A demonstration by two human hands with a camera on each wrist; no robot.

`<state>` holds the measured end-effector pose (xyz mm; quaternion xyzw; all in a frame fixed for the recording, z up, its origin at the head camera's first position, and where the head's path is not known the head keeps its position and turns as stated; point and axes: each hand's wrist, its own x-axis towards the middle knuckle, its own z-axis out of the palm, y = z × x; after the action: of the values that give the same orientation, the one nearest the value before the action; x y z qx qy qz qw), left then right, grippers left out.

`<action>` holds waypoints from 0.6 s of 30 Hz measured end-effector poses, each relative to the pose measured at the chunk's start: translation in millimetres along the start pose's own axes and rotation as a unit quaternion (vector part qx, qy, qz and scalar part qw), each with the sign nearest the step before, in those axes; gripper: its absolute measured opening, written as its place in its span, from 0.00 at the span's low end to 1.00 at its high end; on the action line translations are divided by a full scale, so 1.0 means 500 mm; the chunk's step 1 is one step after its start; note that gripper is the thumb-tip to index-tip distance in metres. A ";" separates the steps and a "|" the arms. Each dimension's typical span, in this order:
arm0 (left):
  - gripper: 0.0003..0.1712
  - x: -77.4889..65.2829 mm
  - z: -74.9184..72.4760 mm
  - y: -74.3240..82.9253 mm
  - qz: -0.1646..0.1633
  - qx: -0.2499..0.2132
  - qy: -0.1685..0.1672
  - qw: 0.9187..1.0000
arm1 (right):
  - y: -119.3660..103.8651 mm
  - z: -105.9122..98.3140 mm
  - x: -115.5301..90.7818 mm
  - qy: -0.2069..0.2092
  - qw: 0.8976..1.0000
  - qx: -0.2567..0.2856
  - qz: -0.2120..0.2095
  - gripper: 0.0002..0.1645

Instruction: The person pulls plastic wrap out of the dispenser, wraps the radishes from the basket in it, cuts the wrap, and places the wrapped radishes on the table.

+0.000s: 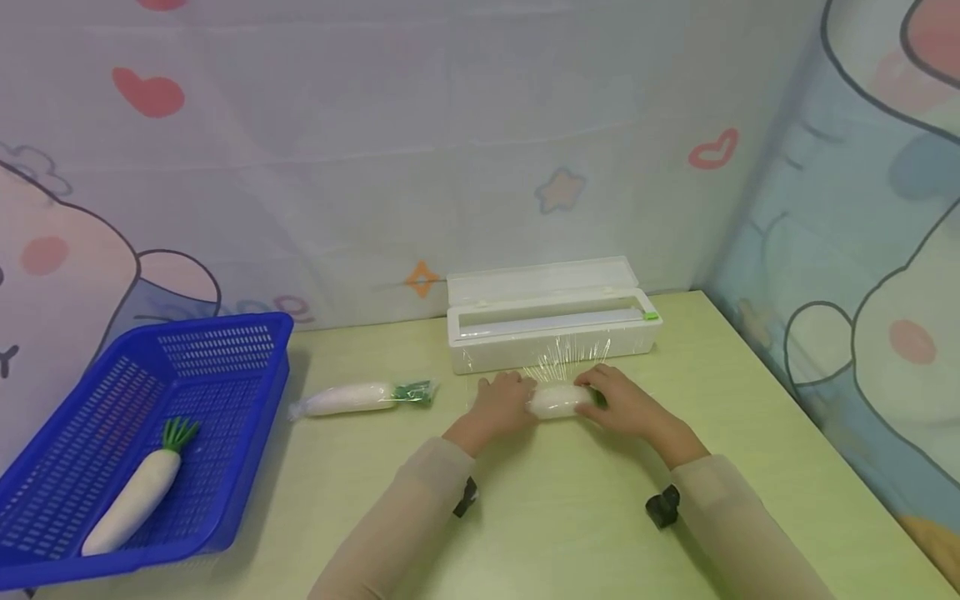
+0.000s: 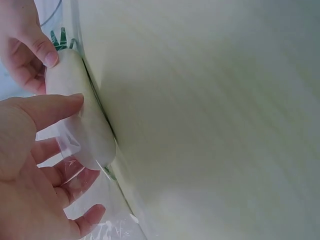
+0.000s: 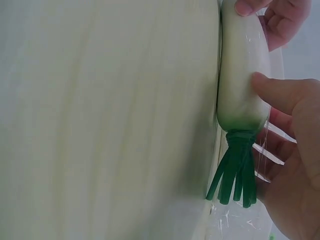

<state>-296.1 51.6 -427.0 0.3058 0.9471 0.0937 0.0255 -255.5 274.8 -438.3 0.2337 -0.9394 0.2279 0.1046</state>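
Note:
A white radish [image 1: 557, 402] with green leaf stubs lies on clear plastic film in front of the white film box. At its left end my left hand [image 1: 501, 402] holds it, the thumb on the near side and the fingers round the far side. My right hand [image 1: 622, 400] grips the leafy end the same way; in the right wrist view the green leaves [image 3: 237, 170] hang past the thumb. Stretched film [image 1: 564, 360] runs from the radish up to the box [image 1: 555, 348], whose lid stands raised.
To the left lies a second radish [image 1: 352, 398], wrapped in film. A blue plastic basket [image 1: 258, 425] stands at the table's left, with an unwrapped radish [image 1: 138, 500] inside. The pale green table [image 1: 525, 517] meets a printed cloth [image 1: 360, 167] at its back edge.

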 end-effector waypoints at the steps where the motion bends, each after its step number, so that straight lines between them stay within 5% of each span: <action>1: 0.27 0.002 0.000 -0.001 -0.003 -0.006 0.001 1.000 | 0.000 -0.001 0.001 -0.001 1.000 -0.001 0.001 0.18; 8: 0.16 0.012 -0.006 -0.004 -0.011 -0.009 0.000 1.000 | 0.004 -0.001 0.011 0.002 1.000 -0.019 0.021 0.20; 18: 0.15 0.010 -0.013 -0.002 -0.007 0.040 0.001 0.999 | 0.014 0.004 0.020 0.035 0.998 -0.048 0.001 0.23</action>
<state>-301.3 52.5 -420.9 0.2994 0.9524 0.0563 0.0134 -268.0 275.3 -439.8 0.2197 -0.9452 0.1905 0.1484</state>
